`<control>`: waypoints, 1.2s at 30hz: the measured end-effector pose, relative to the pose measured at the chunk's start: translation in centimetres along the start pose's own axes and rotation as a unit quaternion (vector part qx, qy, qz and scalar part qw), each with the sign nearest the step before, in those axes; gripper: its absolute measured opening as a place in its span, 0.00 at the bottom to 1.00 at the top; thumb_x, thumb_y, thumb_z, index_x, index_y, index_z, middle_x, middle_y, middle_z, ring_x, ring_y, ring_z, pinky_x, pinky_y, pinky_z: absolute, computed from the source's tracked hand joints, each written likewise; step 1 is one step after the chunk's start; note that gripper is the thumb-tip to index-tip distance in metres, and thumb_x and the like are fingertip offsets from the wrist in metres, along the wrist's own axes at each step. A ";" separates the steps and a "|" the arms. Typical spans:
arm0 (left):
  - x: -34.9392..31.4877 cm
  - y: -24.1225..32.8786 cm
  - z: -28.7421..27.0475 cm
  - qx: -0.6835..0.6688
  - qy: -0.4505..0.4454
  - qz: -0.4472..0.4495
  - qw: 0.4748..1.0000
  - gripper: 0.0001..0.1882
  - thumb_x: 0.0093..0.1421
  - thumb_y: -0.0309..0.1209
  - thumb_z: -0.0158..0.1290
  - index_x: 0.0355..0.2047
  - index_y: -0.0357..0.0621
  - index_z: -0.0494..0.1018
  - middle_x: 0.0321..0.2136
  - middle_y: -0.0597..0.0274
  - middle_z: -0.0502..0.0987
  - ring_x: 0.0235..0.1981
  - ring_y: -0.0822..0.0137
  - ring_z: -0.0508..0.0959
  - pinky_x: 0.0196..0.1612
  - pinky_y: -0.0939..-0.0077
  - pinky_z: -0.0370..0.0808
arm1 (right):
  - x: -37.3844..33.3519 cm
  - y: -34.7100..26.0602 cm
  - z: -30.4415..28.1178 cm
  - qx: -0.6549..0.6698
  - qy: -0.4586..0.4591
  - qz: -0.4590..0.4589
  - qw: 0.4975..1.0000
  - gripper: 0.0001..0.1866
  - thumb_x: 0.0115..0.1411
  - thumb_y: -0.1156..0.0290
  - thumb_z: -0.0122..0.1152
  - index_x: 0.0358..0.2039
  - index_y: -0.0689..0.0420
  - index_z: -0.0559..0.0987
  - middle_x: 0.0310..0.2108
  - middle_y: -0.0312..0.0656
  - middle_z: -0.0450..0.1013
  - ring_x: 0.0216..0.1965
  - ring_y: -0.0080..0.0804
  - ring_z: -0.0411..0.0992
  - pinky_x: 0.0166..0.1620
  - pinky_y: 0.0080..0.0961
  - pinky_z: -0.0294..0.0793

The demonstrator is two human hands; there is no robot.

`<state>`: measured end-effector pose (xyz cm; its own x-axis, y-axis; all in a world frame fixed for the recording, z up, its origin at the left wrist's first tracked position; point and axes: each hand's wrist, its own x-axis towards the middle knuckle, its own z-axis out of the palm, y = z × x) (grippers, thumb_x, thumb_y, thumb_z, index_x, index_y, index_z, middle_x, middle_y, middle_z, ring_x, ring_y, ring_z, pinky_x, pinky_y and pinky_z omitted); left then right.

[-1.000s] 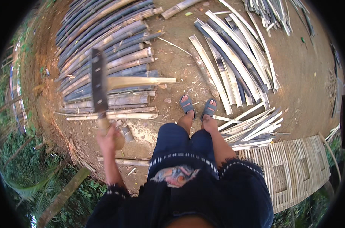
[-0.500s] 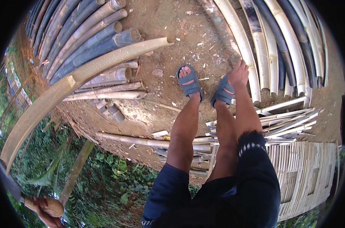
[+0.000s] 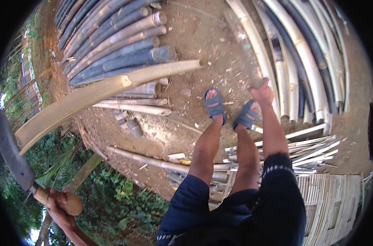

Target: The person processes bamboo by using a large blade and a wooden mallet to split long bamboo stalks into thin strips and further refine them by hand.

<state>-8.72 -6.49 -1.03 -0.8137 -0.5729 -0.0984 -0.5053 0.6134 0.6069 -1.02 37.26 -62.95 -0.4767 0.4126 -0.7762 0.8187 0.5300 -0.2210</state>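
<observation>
At the lower left, my left hand [image 3: 60,207] is closed around the wooden handle of a machete [image 3: 15,151], whose dark blade points up and away. A large split bamboo length [image 3: 88,91], pale inside, runs from beside the blade to the ground near the bamboo pile; whether blade and bamboo touch I cannot tell. My right hand [image 3: 263,95] is low in front of my right leg, beside a long split bamboo strip [image 3: 258,45]. Its fingers are curled in, and what they hold, if anything, does not show clearly.
Whole bamboo poles [image 3: 125,39] are piled at the upper left. Split bamboo halves [image 3: 307,53] lie at the upper right. Thin bamboo strips [image 3: 305,149] are heaped right of my legs, near a slatted bamboo panel [image 3: 332,201]. Green plants [image 3: 121,192] border the lower left.
My left hand and the machete have come further into view, the blade rising up beside the split bamboo. My right hand's fingers, stretched out before, are now curled. The whole view has shifted slightly.
</observation>
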 end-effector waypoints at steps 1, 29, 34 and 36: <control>-0.8 0.0 0.4 0.028 0.047 0.010 0.998 0.08 0.65 0.31 0.56 0.35 0.39 0.72 0.19 0.67 0.68 0.20 0.73 0.68 0.42 0.64 0.77 | -2.5 -0.5 -2.4 0.007 -0.021 0.018 1.000 0.49 0.47 0.53 0.66 0.64 0.65 0.57 0.52 0.65 0.73 0.56 0.56 0.73 0.58 0.43 0.72; -9.1 3.8 0.2 0.040 -0.213 0.118 0.969 0.23 0.52 0.38 0.64 0.47 0.43 0.79 0.38 0.41 0.82 0.42 0.44 0.82 0.48 0.54 0.78 | -59.8 -5.6 -31.5 0.126 0.309 -0.481 0.811 0.46 0.40 0.67 0.75 0.60 0.66 0.67 0.47 0.55 0.75 0.47 0.46 0.76 0.53 0.40 0.73; -9.2 2.3 1.2 0.028 -0.206 0.120 0.971 0.19 0.54 0.39 0.63 0.43 0.41 0.79 0.37 0.41 0.81 0.42 0.43 0.82 0.47 0.52 0.78 | -57.7 -9.9 -29.2 -0.008 0.211 -0.412 0.886 0.45 0.40 0.63 0.75 0.58 0.67 0.69 0.40 0.58 0.79 0.44 0.44 0.80 0.50 0.36 0.77; -9.5 2.7 1.4 0.024 -0.206 0.107 0.972 0.19 0.54 0.38 0.63 0.44 0.41 0.79 0.37 0.40 0.81 0.42 0.43 0.81 0.47 0.51 0.78 | -57.6 -10.8 -29.8 0.012 0.182 -0.421 0.889 0.44 0.40 0.61 0.75 0.57 0.68 0.70 0.41 0.59 0.79 0.44 0.44 0.80 0.49 0.34 0.77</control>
<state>-2.74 1.36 0.47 -0.9427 -0.1697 -0.2873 -0.3170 0.7246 0.6120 8.07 29.86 1.73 -0.9917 0.0919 -0.0893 0.1280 0.7502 -0.6487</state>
